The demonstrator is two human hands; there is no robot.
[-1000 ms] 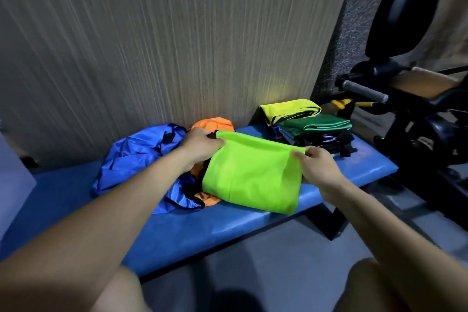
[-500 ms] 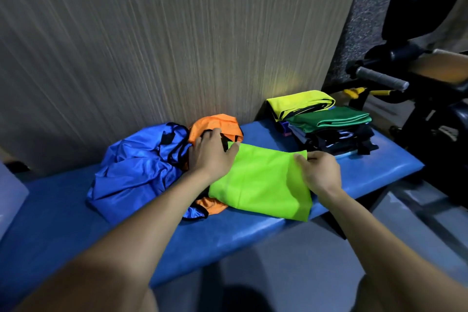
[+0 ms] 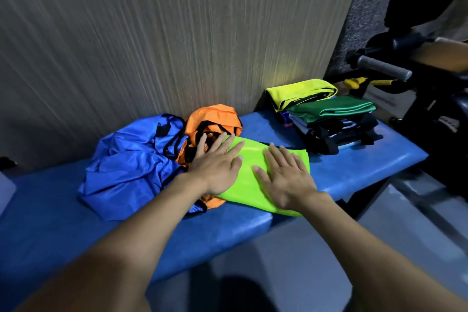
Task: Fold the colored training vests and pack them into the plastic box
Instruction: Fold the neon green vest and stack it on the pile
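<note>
Folding step: the lime vest [image 3: 247,175], folded on the blue worktop [image 3: 354,172], is pressed flat by the left hand [image 3: 215,167] and right hand [image 3: 286,180], fingers straight. Next, transfer to the folded stack [image 3: 326,114] is judged likely; no plastic box is visible.

Both hands [image 3: 217,167] now flat on green vest [image 3: 247,177]

A blue padded counter [image 3: 354,170] runs along a wood-grain wall panel [image 3: 177,33] above a grey floor [image 3: 291,273], with black gym equipment [image 3: 430,99] (a grey foam-gripped handle [image 3: 383,67] jutting out) just beside its right end.
</note>
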